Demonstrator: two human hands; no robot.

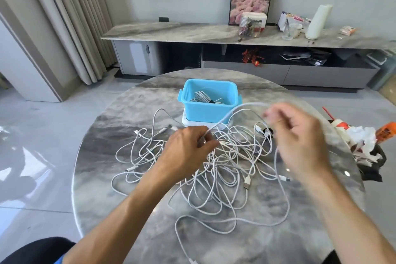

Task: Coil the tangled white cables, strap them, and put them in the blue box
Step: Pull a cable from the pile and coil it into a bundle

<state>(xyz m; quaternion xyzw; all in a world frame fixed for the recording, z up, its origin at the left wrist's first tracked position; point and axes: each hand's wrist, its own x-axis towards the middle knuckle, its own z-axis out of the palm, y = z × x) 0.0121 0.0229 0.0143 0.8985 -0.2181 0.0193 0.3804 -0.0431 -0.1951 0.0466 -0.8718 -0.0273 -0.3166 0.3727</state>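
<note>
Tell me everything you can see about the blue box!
The blue box looks like light blue plastic, rectangular with rounded corners, a thick rim and small tabs on its sides. It stands upright and open, with no lid on it, on a white base on the far side of the marble table. Inside lies a coiled white cable with a dark strap. Loose cables lie just in front.

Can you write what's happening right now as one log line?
left hand pinches white cable | right hand holds it, blurred | tangle on table | blue box has one coil
</note>
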